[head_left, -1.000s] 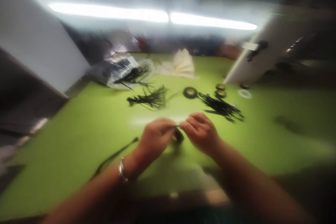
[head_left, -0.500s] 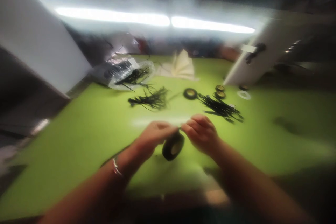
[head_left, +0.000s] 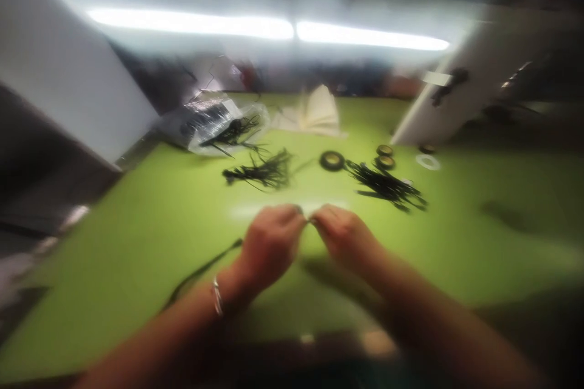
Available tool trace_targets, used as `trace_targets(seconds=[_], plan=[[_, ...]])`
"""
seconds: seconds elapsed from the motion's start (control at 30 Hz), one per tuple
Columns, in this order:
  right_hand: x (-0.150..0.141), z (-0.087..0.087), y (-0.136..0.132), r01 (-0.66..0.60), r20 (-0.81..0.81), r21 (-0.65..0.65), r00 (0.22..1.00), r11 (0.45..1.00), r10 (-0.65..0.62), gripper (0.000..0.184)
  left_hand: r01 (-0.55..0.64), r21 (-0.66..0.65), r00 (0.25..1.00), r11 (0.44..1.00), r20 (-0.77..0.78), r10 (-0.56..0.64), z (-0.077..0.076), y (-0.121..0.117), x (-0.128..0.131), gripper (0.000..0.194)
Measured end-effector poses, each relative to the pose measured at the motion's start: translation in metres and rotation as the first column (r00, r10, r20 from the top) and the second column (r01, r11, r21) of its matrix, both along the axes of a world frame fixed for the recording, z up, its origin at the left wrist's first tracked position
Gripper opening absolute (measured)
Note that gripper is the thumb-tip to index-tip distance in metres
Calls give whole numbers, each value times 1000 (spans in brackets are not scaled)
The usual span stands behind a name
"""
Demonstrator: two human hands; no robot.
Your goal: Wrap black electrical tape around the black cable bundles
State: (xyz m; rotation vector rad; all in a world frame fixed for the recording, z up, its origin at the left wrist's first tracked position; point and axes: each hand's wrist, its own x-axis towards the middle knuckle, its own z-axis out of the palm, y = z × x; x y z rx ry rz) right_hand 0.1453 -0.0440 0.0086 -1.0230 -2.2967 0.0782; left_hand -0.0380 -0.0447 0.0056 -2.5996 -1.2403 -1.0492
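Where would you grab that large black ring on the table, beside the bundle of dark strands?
Probably by its outer rim, reaching in from the left and slightly above: the black ring looks round and lies flat, and the dark strands crowd its right side.

Twin white tubes (head_left: 191, 23) glare up top — edges smeared, dim.

A dark strand (head_left: 310, 221) near centre; lime-green desk (head_left: 137, 237); black cable (head_left: 203, 268) near left; black bundle (head_left: 385, 185) right; white ring (head_left: 419, 161) far right.
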Motion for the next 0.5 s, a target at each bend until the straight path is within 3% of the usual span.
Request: trace_targets(seconds=[0.1, 0.23, 0.3, 0.37, 0.5], plan=[[-4, -1, -5, 61, 66, -66, 996, 996, -56, 24, 3, 147, 994, 989, -110, 13, -4, -1, 0, 20], [-1, -2, -3, -9, -98, -223, 995, 975, -13, 21, 67, 184, 989, 981, -141, -41, -6, -1, -1, 16], [1, -2, -1, -31, -145, -198, 989, 980, 2, 21, 50, 98, 988, 994, -147, -35, -5, 0, -1, 17], [4, -1, 2, -41, -126, -70, 992, 997, 32, 22, 42, -42, 991, 998, -124, -47, -3, 1, -1, 18], [10, 2, 8, -103, -52, 91, 993, 991, 108, 20, 185, -309, 980, 933, 125, -153, 4, 4, -2, 15]])
